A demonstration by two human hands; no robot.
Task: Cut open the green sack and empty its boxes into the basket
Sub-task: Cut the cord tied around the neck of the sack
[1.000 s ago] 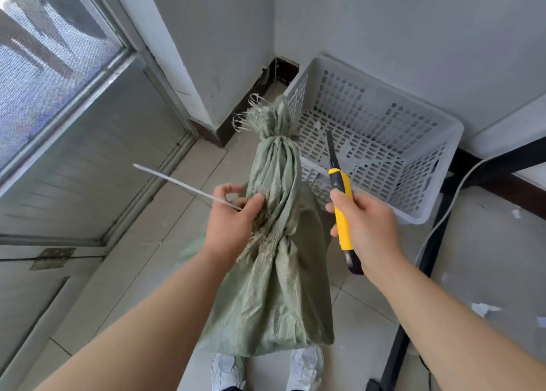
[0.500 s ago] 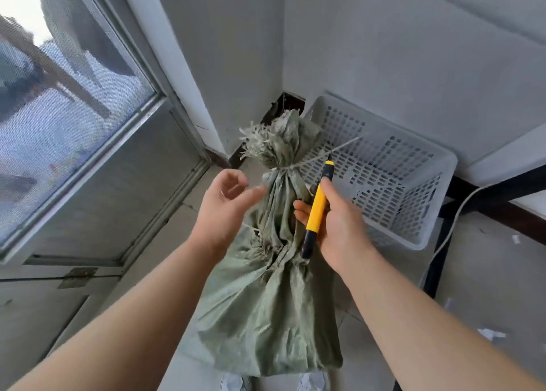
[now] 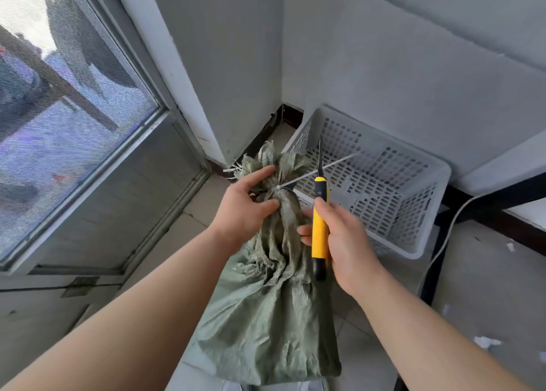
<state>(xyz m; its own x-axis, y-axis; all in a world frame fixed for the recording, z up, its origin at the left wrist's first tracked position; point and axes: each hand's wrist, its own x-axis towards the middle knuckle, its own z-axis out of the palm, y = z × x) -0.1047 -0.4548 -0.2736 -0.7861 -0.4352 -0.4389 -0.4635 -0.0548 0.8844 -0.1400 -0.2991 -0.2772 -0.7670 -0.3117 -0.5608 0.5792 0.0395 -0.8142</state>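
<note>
The green woven sack (image 3: 271,311) stands upright in front of me, its neck bunched and bound by a white zip tie (image 3: 313,174) whose tail points right over the basket. My left hand (image 3: 246,204) grips the sack's neck just at the tie. My right hand (image 3: 339,240) holds a yellow utility knife (image 3: 320,228) upright, blade out, its tip beside the tie's tail. The white perforated basket (image 3: 425,181) sits on the floor behind the sack, against the wall. The sack's contents are hidden.
A screened window and door frame (image 3: 88,154) fill the left. A black table leg (image 3: 484,204) and a white cable (image 3: 443,243) run at the right, beside the basket. Paper scraps (image 3: 487,342) lie on the tiled floor at the right.
My left hand moved up from beside the sack and closed on its neck at the zip tie. My right hand turned the knife upright, blade now extended beside the tie.
</note>
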